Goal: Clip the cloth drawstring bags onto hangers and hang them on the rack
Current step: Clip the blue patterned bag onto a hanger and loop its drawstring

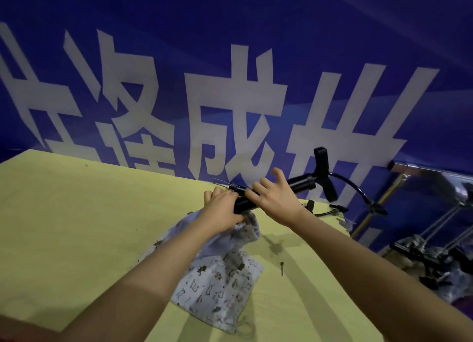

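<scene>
Near the surface's (76,213) far edge, our left hand (221,209) grips the printed drawstring bag's (217,277) top, bunching it for clipping. Our right hand (275,199), fingers spread, presses the black hanger (297,185) steady

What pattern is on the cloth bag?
Pale blue-white cloth bag printed with small cartoon animals, seen in the head view.

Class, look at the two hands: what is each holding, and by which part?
The left hand grips the patterned cloth bag by its gathered top. The right hand rests open-fingered on the black hanger bar, not gripping.
</scene>
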Available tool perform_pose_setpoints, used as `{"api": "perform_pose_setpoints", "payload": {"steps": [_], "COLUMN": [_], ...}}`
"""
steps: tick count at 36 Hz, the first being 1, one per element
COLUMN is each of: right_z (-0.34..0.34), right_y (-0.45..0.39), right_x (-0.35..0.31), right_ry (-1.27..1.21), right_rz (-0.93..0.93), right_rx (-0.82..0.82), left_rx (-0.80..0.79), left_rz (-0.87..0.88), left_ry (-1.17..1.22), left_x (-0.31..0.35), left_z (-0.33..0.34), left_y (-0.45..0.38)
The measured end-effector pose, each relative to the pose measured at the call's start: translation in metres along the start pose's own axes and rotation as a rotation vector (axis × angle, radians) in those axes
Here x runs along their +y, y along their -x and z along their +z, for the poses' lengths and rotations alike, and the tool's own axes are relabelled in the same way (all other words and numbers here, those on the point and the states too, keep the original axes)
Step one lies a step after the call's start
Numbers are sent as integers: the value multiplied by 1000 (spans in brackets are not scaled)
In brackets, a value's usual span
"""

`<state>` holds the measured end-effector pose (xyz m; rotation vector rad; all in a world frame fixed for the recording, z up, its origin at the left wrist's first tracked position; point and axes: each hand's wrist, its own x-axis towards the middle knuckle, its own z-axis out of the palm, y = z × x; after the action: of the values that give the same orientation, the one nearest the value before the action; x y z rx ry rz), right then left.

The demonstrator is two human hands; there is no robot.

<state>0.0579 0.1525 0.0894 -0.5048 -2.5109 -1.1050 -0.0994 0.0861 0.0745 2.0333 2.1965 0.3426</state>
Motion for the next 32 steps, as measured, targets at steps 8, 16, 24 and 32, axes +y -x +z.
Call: {"api": "perform_pose_setpoints", "payload": {"steps": [8,16,24,32], "right_z": [0,9,7,6], "right_y": [9,21,-17,-17], "right_x": [0,-27,-42,-38], "right_ry": [-25,-568,-908,-1179], "right_rz": [97,546,689,819], "right_rx": [227,-337,-443,-324], "left_rx": [158,194,235,284], "left_rz": [-185,-226,-253,-298], "left_ry": [255,488,726,762], "left_x": [4,-2,-4,-25], "left_z": [0,-19,-24,-17], "left_y": [-6,5,16,22]}}
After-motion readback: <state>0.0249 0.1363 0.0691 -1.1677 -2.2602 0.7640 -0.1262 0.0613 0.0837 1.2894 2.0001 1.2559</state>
